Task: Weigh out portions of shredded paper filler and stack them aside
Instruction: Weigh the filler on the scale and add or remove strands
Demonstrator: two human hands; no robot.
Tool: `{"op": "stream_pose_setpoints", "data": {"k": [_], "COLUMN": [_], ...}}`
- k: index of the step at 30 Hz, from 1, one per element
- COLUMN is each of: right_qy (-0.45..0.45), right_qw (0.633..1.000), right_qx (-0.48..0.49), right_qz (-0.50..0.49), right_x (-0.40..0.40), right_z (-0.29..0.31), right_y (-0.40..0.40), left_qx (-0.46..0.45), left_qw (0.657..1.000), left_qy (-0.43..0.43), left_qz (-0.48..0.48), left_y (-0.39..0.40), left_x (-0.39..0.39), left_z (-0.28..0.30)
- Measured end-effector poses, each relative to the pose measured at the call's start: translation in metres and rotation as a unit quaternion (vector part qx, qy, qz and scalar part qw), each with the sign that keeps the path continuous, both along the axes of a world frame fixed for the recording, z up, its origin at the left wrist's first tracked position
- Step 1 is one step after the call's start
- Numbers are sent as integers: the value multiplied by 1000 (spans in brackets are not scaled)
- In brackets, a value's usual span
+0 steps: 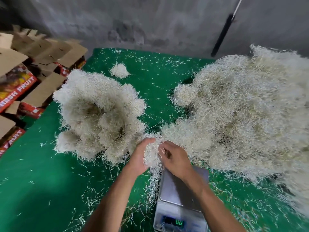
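A clump of pale shredded paper point(151, 155) sits between both hands, just beyond the far end of a small digital scale point(177, 196). My left hand point(139, 158) cups the clump from the left. My right hand point(174, 158) grips it from the right with curled fingers. The scale's steel platter is bare and its green display is lit. A stack of rounded paper portions point(100, 114) stands to the left on the green mat point(33, 181). A big loose heap of shredded paper point(242, 114) fills the right side.
One small separate portion point(119, 71) lies at the back of the mat. Open cardboard fruit boxes point(21, 77) are stacked along the left edge. A grey wall runs behind, with a dark rod point(222, 34) leaning on it. Stray paper strands litter the mat.
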State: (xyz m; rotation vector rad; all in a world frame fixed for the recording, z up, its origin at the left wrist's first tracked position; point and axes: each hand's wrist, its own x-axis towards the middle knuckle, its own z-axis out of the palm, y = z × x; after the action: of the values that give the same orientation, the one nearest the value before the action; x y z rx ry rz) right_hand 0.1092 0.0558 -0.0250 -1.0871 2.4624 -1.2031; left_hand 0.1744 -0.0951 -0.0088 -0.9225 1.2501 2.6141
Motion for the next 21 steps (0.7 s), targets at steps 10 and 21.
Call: {"op": "stream_pose_setpoints", "data": {"k": [10, 21], "right_qy": [82, 108], "right_qw": [980, 922], "right_qx": [180, 311], "right_qz": [-18, -204], "right_x": [-16, -107], "right_z": [-5, 11], "right_y": [3, 17], "left_qx": [-115, -297], "left_qw": [989, 920], "left_qy": [-53, -92], "left_qz": [-71, -240], "left_y": [-4, -29], "left_x": [12, -18], "left_z": [70, 55]}}
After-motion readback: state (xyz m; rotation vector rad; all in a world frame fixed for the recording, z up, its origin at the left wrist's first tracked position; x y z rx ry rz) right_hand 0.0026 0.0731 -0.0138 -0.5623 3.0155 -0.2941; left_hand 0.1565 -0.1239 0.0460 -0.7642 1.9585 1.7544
